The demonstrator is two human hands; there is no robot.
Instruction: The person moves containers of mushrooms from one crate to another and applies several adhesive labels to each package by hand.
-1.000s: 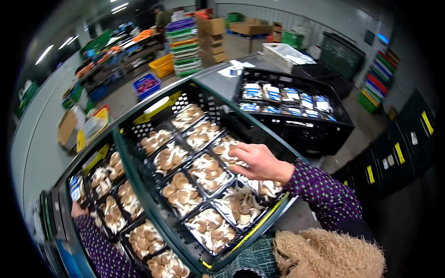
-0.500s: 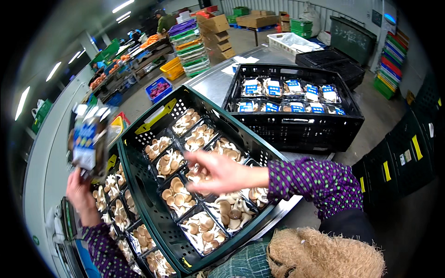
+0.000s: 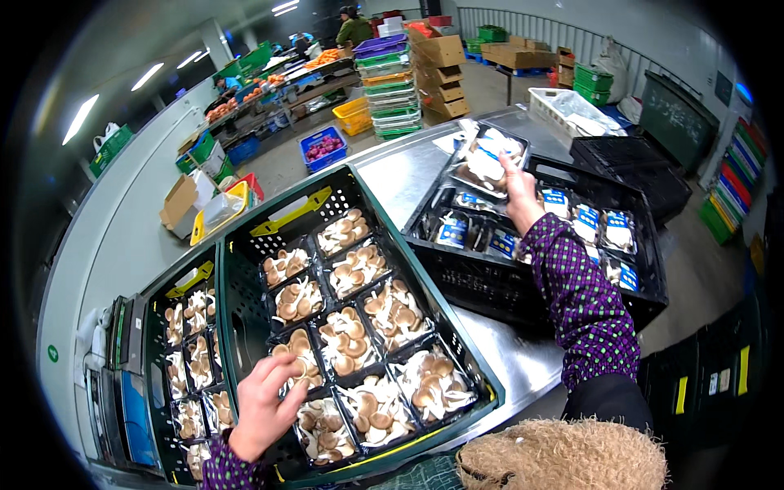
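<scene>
My right hand [image 3: 520, 192] grips a labelled mushroom pack [image 3: 482, 151], tilted above the far left part of the black crate [image 3: 506, 290], where other labelled packs lie. My left hand [image 3: 269, 396] hangs empty, fingers apart and slightly curled, over the lower left trays in the dark green crate [image 3: 253, 322] of open mushroom trays [image 3: 347, 343]; whether it touches one I cannot tell. A second crate [image 3: 184, 286] of open trays stands at the left.
A steel table [image 3: 498, 359] bears the crates, a white bin [image 3: 572, 110] and a folded black crate [image 3: 625, 171]. Stacked bins [image 3: 388, 90], cardboard boxes [image 3: 437, 73] and co-workers [image 3: 353, 31] are behind. Dark crates [image 3: 698, 380] stand at the right.
A labelled pack held up by my left hand half a second ago is now in my right hand over the black crate. My left hand has moved right, over the middle crate.
</scene>
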